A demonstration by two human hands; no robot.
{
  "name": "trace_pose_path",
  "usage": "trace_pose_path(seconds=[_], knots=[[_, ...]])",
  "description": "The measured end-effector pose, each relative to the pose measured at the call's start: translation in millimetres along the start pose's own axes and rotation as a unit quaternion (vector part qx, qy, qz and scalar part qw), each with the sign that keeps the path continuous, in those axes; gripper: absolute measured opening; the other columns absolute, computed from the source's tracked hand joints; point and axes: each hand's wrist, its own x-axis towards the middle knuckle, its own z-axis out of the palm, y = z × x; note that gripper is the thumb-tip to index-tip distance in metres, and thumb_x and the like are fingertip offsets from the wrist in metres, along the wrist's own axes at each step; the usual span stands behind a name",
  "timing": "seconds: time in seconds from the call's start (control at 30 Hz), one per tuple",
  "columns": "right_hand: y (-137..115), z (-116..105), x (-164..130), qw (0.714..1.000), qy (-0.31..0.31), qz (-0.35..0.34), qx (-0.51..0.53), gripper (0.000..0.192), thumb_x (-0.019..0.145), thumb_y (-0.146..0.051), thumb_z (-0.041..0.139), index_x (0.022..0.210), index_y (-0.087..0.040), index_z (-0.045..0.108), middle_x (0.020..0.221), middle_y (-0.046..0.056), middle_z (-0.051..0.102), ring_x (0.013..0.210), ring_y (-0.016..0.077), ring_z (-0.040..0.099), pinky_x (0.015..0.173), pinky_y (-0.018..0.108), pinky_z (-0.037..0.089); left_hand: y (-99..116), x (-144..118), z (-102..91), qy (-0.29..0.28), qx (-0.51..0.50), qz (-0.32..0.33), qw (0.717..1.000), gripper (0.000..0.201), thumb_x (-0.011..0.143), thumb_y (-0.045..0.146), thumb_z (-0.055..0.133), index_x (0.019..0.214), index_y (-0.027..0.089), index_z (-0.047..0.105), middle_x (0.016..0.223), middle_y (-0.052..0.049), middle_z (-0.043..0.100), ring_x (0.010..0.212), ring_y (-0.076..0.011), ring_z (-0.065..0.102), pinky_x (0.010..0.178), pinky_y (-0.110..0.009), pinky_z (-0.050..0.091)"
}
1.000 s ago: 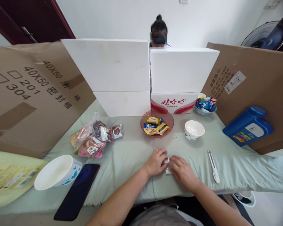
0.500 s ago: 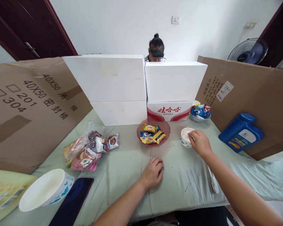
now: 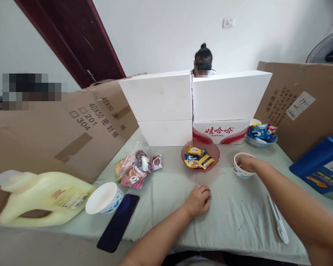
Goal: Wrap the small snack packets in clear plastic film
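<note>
My right hand reaches over the rim of a small white paper bowl with blue prints. Its fingers are down inside, hidden by the rim and the hand, so I cannot see what they touch. My left hand rests on the green cloth, fingers curled together, with nothing visible in it. Between and beyond both hands stands a pink glass bowl holding several yellow and blue wrapped snacks. A white plastic utensil lies beside my right forearm.
Packaged snacks, a phone, a tilted paper bowl and a yellow jug are on the left. White boxes form a barrier before a seated person. At right are a snack-filled bowl and a blue bottle.
My right hand has gone from the small paper bowl's rim down into it. My left hand stays on the cloth. The view has turned left, bringing the yellow jug and another person into sight.
</note>
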Motion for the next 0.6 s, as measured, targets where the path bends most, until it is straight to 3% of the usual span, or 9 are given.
trace_pose_path(seconds=[0.1,0.17,0.2,0.27,0.33,0.4,0.5,0.6], knots=[[4,-18,-22,0.998,-0.056,-0.010,-0.008,0.022,0.087,-0.032,0.060,0.102,-0.018,0.068,0.102,0.009,0.069,0.087,0.0218,0.065,0.076,0.037,0.050,-2,1,-17.0,-0.061,0.030,-0.018,0.998,0.016,0.074,0.016,0.063,0.089,0.020,0.067,0.104,-0.004,0.067,0.098,-0.0191,0.060,0.090,-0.030,0.049],[11,-19,-53,0.999,-0.049,-0.019,-0.009,0.027,0.087,-0.034,0.055,0.107,-0.021,0.068,0.112,0.011,0.068,0.092,0.0256,0.065,0.074,0.037,0.048,-10,0,-39.1,-0.092,0.071,-0.059,0.992,0.014,0.078,0.020,0.063,0.090,0.023,0.068,0.098,-0.001,0.069,0.092,-0.0163,0.063,0.085,-0.026,0.050],[16,-13,-73,0.999,-0.040,-0.019,-0.005,0.032,0.088,-0.039,0.051,0.110,-0.023,0.068,0.115,0.011,0.067,0.092,0.0262,0.066,0.071,0.036,0.048,-16,-1,-52.7,-0.088,0.098,-0.092,0.987,0.015,0.079,0.020,0.062,0.093,0.023,0.068,0.097,-0.001,0.069,0.090,-0.0164,0.063,0.084,-0.026,0.051],[29,7,-116,0.999,-0.003,-0.025,0.042,0.037,0.086,-0.051,0.046,0.100,-0.026,0.071,0.102,0.008,0.072,0.082,0.0242,0.068,0.065,0.035,0.050,-34,-3,-82.0,-0.044,0.161,-0.174,0.971,0.025,0.083,0.017,0.055,0.105,0.021,0.066,0.104,-0.007,0.068,0.099,-0.0215,0.062,0.090,-0.034,0.048],[41,34,-157,0.996,0.026,-0.030,0.077,0.042,0.084,-0.060,0.045,0.095,-0.029,0.071,0.094,0.005,0.073,0.080,0.0245,0.068,0.068,0.037,0.052,-56,-1,-109.5,0.005,0.234,-0.261,0.937,0.039,0.084,0.010,0.048,0.120,0.014,0.059,0.122,-0.018,0.060,0.119,-0.0317,0.051,0.102,-0.051,0.036],[46,59,-189,0.992,0.106,-0.024,0.067,0.047,0.082,-0.063,0.041,0.093,-0.027,0.070,0.094,0.007,0.072,0.087,0.0273,0.066,0.078,0.042,0.052,-78,5,-130.7,0.032,0.290,-0.328,0.899,0.047,0.084,0.004,0.039,0.130,0.006,0.051,0.132,-0.026,0.051,0.131,-0.0392,0.038,0.106,-0.063,0.021],[39,82,-218,0.979,0.202,0.031,0.003,0.057,0.085,-0.060,0.031,0.100,-0.020,0.068,0.104,0.013,0.067,0.097,0.0328,0.062,0.086,0.049,0.048,-104,17,-147.0,0.029,0.335,-0.383,0.860,0.050,0.084,0.001,0.034,0.131,0.000,0.049,0.130,-0.031,0.051,0.130,-0.0431,0.038,0.103,-0.066,0.017],[24,92,-228,0.970,0.220,0.091,-0.049,0.055,0.086,-0.055,0.028,0.109,-0.019,0.064,0.116,0.015,0.061,0.100,0.0352,0.058,0.082,0.052,0.047,-114,27,-148.8,0.007,0.350,-0.397,0.848,0.046,0.084,0.003,0.035,0.127,0.000,0.051,0.117,-0.032,0.058,0.118,-0.0420,0.050,0.096,-0.062,0.028]])
